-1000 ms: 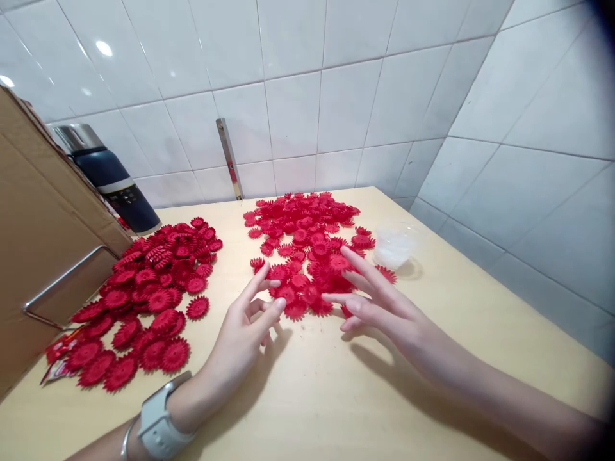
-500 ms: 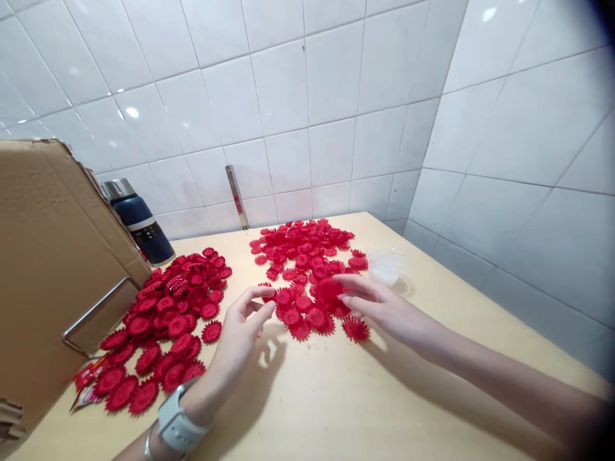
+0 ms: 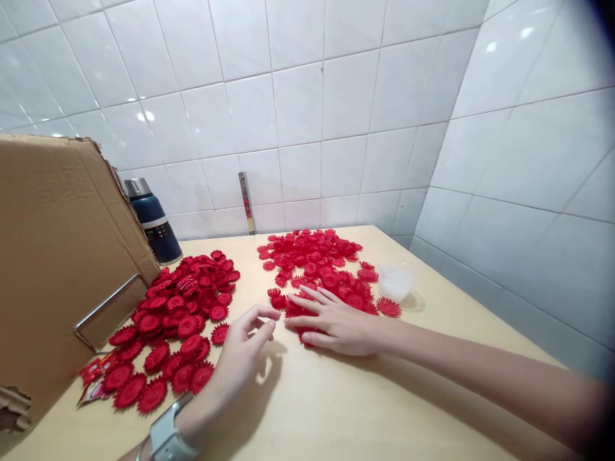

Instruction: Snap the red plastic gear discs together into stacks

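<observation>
White glazed tiles cover the back wall [image 3: 298,105] in front of you and the side wall [image 3: 519,192] on your right. Below them spreads your pale wood-toned counter [image 3: 298,422]. On its left side stands a brown cardboard panel [image 3: 52,256], torn along its edges. Two groups of red toothed discs lie before you: the loose middle spread [image 3: 312,250] runs from near the back edge towards you, and the left heap [image 3: 182,314] sits piled beside the cardboard.

Your right hand [image 3: 341,326] lies palm down over the near end of the middle spread, its fingers splayed and gripping nothing you can see; what is under the palm is hidden. Your left hand [image 3: 243,352] hovers between the two groups, fingers curled loosely, thumb and index tips slightly apart, with no disc visible between them.

Behind the cardboard, partly covered by it, stands a dark blue flask [image 3: 154,221] with a silvery cap. A clear plastic cup [image 3: 396,282] is just right of the middle spread. A bent metal rod [image 3: 108,304] shows against the cardboard, a narrow metal strip [image 3: 246,203] stands upright at the back wall, a pale-strapped watch [image 3: 168,435] circles your left wrist, and a red-and-white wrapper [image 3: 93,384] lies by the left heap.
</observation>
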`<act>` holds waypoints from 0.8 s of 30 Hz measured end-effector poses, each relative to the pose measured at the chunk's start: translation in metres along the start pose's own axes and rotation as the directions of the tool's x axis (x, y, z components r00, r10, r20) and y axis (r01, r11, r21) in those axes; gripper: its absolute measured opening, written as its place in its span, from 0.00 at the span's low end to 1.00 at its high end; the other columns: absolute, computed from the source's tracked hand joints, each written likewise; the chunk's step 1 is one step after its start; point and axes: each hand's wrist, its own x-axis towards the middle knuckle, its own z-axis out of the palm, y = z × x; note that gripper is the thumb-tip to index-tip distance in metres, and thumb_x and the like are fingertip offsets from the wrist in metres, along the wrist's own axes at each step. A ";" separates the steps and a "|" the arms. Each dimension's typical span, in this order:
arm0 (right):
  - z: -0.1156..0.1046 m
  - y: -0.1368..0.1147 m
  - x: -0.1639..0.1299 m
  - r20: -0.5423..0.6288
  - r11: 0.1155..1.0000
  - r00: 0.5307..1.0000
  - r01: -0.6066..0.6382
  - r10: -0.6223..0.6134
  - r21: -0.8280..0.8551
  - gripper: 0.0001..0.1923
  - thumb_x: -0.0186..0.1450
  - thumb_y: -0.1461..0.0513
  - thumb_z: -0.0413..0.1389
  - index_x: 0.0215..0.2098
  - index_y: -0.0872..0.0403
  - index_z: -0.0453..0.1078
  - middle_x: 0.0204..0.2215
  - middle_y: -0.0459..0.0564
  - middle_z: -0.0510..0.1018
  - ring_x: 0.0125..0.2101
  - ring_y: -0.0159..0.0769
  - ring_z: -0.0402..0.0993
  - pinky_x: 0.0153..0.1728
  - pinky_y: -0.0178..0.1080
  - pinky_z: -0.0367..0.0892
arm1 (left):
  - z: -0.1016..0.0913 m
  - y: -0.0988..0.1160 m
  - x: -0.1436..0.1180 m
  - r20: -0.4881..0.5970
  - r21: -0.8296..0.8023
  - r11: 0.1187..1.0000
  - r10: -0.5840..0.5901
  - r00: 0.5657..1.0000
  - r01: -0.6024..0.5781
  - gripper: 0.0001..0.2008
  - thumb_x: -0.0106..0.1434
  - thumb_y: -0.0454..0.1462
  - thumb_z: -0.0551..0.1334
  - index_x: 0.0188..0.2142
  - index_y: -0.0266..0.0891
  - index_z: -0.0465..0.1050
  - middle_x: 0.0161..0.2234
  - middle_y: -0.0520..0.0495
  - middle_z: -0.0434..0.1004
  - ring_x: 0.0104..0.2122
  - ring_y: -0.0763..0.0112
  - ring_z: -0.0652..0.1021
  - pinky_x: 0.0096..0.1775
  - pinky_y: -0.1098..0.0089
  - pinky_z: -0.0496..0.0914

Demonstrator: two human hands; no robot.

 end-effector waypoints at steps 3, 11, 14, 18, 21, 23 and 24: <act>0.001 0.023 0.025 -0.040 0.996 0.998 -0.054 0.052 -0.070 0.24 0.68 0.49 0.35 0.59 0.40 0.54 0.64 0.44 0.43 0.62 0.51 0.30 0.57 0.58 0.37 | -0.002 -0.004 0.001 0.008 -0.032 0.999 -0.036 0.999 0.036 0.09 0.54 0.39 0.57 0.32 0.38 0.70 0.22 0.54 0.64 0.19 0.76 0.67 0.19 0.77 0.59; -0.016 0.089 0.076 -0.247 0.932 0.958 -0.217 0.146 -0.290 0.17 0.65 0.59 0.50 0.52 0.53 0.62 0.53 0.54 0.64 0.49 0.43 0.65 0.47 0.52 0.62 | 0.001 -0.016 -0.003 0.095 -0.085 0.996 -0.025 0.995 0.033 0.08 0.58 0.40 0.55 0.33 0.38 0.68 0.25 0.53 0.63 0.22 0.76 0.69 0.18 0.79 0.56; -0.030 0.098 0.091 -0.318 0.904 0.931 -0.282 0.177 -0.321 0.14 0.65 0.60 0.51 0.48 0.55 0.64 0.47 0.53 0.69 0.42 0.38 0.70 0.41 0.46 0.67 | 0.001 -0.017 -0.005 0.107 -0.075 0.997 0.000 0.994 0.008 0.07 0.59 0.39 0.55 0.33 0.38 0.68 0.28 0.51 0.65 0.26 0.73 0.71 0.18 0.79 0.57; -0.045 0.081 0.107 -0.361 0.903 0.919 -0.283 0.159 -0.322 0.13 0.65 0.60 0.50 0.48 0.55 0.64 0.47 0.52 0.69 0.41 0.37 0.70 0.40 0.45 0.68 | 0.001 -0.017 -0.008 0.120 -0.067 0.998 0.004 0.993 0.004 0.07 0.60 0.38 0.54 0.33 0.38 0.69 0.28 0.51 0.66 0.25 0.74 0.69 0.19 0.78 0.57; -0.038 0.050 0.112 -0.305 0.930 0.951 -0.160 0.054 -0.332 0.14 0.65 0.60 0.51 0.48 0.55 0.64 0.47 0.53 0.69 0.42 0.38 0.70 0.40 0.46 0.68 | 0.003 -0.018 -0.008 0.137 -0.074 0.997 -0.023 0.990 0.034 0.07 0.60 0.37 0.54 0.33 0.38 0.68 0.27 0.52 0.65 0.22 0.77 0.66 0.18 0.79 0.57; -0.026 0.029 0.112 -0.221 0.942 0.974 -0.034 -0.043 -0.334 0.15 0.65 0.60 0.51 0.49 0.56 0.64 0.47 0.53 0.69 0.42 0.39 0.70 0.41 0.46 0.67 | 0.004 -0.018 -0.008 0.145 -0.076 0.996 -0.030 0.989 0.041 0.06 0.60 0.37 0.54 0.33 0.38 0.68 0.27 0.52 0.65 0.20 0.79 0.65 0.18 0.79 0.57; -0.019 0.020 0.111 -0.184 0.944 0.980 0.014 -0.079 -0.331 0.15 0.65 0.60 0.51 0.49 0.56 0.63 0.46 0.53 0.69 0.42 0.39 0.70 0.40 0.46 0.68 | 0.004 -0.018 -0.007 0.147 -0.074 0.996 -0.030 0.989 0.041 0.06 0.60 0.37 0.54 0.33 0.38 0.68 0.26 0.53 0.65 0.19 0.79 0.65 0.18 0.79 0.57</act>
